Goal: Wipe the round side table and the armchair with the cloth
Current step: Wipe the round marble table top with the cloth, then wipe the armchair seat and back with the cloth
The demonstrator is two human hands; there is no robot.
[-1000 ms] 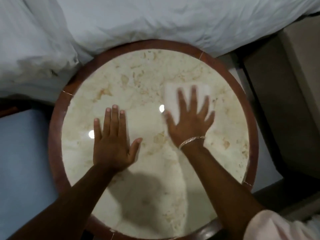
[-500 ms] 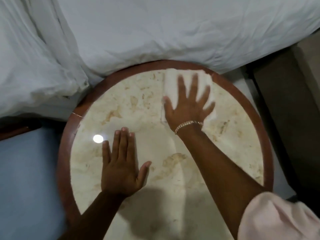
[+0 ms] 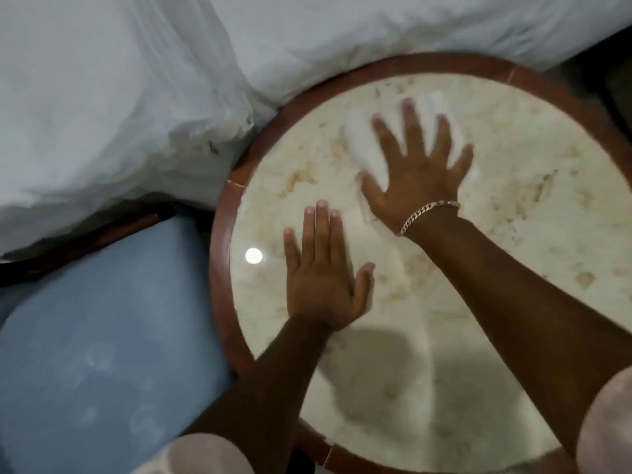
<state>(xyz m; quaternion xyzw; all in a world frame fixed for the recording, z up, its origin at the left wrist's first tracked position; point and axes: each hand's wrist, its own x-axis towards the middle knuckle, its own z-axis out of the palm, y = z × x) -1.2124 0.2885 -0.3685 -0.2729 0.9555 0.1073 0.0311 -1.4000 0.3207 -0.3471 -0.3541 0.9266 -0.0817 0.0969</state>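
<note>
right hand [image 3: 415, 179] flat on cloth [image 3: 359, 145], no writing

Rumpled white bed linen [image 3: 307, 32] filled the upper frame, its folds bunched at left and overhanging a dark wooden rail [image 3: 85, 239]. Pale blue floor surface [image 3: 102, 354] occupied the lower left, faintly marked with circular smudges. Dark, shadowed furniture [image 3: 615, 87] stood at right edge, indistinct. Lighting dim, overhead.

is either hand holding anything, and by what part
The right hand pins the white cloth flat under palm and spread fingers; not gripped. The left hand lies bare on the table.
</note>
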